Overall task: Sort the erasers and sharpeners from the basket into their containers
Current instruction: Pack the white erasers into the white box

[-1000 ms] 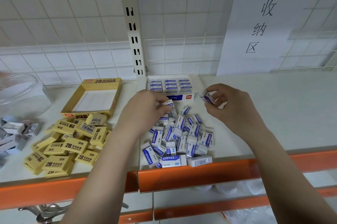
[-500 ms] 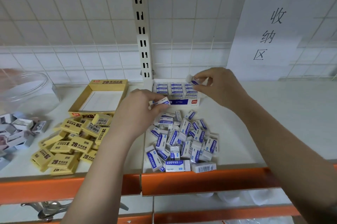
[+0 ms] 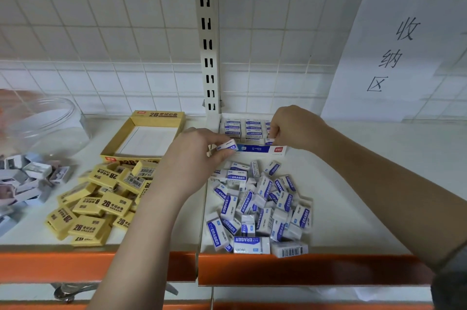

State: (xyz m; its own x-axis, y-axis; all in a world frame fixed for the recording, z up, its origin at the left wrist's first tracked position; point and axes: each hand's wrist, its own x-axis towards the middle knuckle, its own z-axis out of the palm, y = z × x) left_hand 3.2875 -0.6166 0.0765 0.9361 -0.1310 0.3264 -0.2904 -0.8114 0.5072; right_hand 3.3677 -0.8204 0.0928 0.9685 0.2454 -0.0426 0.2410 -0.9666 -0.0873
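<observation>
Left grip (image 3: 202, 155) pinches 1 eraser (image 3: 226, 146); right grip (image 3: 294, 126) pinches another at box (image 3: 255, 149).

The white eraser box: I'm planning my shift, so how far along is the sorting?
Done: the white eraser box holds a few neat rows. In hand: the left hand pinches a white eraser at the box front, and the right hand is setting one inside. Left: the loose white eraser pile, the yellow 2B erasers beside their empty yellow box, and the sharpeners by the clear jar.
</observation>
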